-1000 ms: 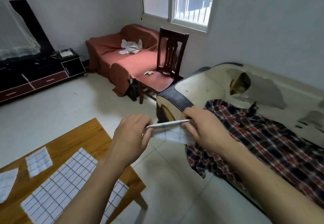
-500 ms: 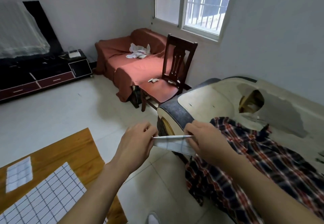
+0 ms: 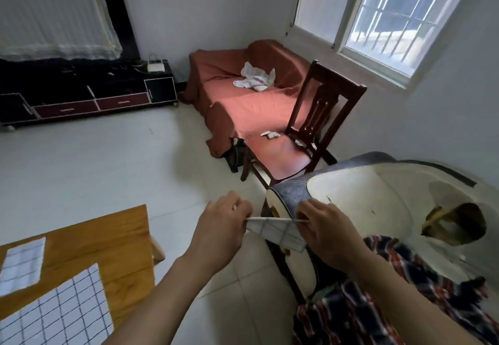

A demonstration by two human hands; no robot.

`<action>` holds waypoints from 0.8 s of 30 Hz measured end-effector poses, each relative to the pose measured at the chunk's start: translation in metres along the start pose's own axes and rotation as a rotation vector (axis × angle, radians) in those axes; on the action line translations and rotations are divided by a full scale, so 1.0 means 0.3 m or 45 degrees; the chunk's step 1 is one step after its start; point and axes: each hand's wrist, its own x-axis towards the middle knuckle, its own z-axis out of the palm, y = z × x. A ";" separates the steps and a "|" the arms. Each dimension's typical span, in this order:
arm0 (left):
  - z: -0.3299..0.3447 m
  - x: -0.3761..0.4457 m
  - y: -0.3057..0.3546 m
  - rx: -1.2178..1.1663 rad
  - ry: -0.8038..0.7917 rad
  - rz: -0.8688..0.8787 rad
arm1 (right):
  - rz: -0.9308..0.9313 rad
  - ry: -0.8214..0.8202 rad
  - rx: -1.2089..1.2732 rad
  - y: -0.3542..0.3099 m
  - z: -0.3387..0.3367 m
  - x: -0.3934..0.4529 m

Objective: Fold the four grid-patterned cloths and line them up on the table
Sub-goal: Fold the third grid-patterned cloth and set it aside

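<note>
I hold a small folded grid-patterned cloth in the air, above the floor and off to the right of the table. My left hand pinches its left end and my right hand pinches its right end; the top edge is stretched taut between them. On the wooden table at lower left lies a small folded grid cloth. In front of it a larger grid cloth lies spread flat.
A worn white sofa with a plaid shirt stands right of my hands. Beyond are a dark wooden chair, a red-covered couch and a black TV stand. Pale tiled floor lies between them.
The view has tilted up and right, so less of the table shows. Both hands keep pinching the folded cloth and have sunk lower in view.
</note>
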 end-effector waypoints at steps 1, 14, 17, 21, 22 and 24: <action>0.016 0.030 -0.030 0.025 -0.021 -0.016 | -0.030 -0.024 0.026 0.025 0.022 0.056; 0.020 0.261 -0.285 0.361 0.000 -0.692 | -0.641 -0.252 0.324 0.110 0.201 0.843; -0.012 0.229 -0.322 0.379 0.043 -0.890 | -0.822 -0.372 0.336 0.025 0.249 0.974; -0.026 0.174 -0.412 0.388 0.087 -1.100 | -0.994 -0.471 0.297 -0.109 0.335 1.115; -0.035 0.168 -0.438 0.380 0.100 -1.143 | -1.038 -0.484 0.281 -0.149 0.356 1.152; -0.051 0.157 -0.504 0.395 0.146 -1.203 | -1.110 -0.505 0.250 -0.237 0.399 1.231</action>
